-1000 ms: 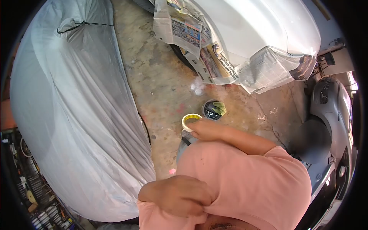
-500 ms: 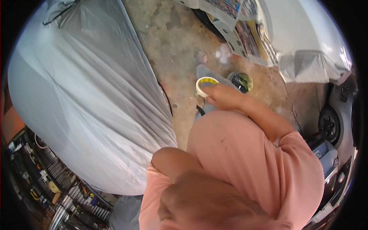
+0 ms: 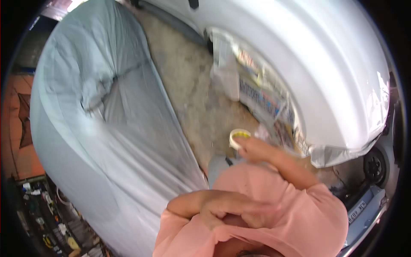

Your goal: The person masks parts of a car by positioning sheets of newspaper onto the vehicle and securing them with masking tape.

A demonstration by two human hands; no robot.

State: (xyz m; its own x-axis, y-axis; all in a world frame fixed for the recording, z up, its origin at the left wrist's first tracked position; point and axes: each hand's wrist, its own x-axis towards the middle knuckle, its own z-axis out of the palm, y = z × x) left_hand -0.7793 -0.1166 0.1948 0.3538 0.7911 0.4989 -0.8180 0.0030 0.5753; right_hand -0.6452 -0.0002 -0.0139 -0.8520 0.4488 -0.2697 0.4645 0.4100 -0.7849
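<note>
My right hand [image 3: 257, 150] is stretched out ahead with its fingers closed on a roll of pale tape [image 3: 234, 139] that has a yellow inner ring. Across the chest, near the neckline of the pink shirt [image 3: 295, 210], lies my left hand [image 3: 235, 207]. Its fingers look bent against the cloth, and motion blurs their tips, so whether they pinch the fabric is unclear. Grey trousers [image 3: 217, 165] show beyond the shirt.
A vehicle under a grey cover [image 3: 128, 141] fills the left. A white car body [image 3: 317, 64] with newspaper [image 3: 261, 100] around its wheel arch is at the upper right. Concrete floor [image 3: 188, 81] lies between them. Cluttered shelves [image 3: 55, 222] stand lower left, a blue bumper [image 3: 364, 214] lower right.
The view has swung upward, showing more of the white car. My left hand has shifted over the chest near the neckline. My right hand still holds the tape roll.
</note>
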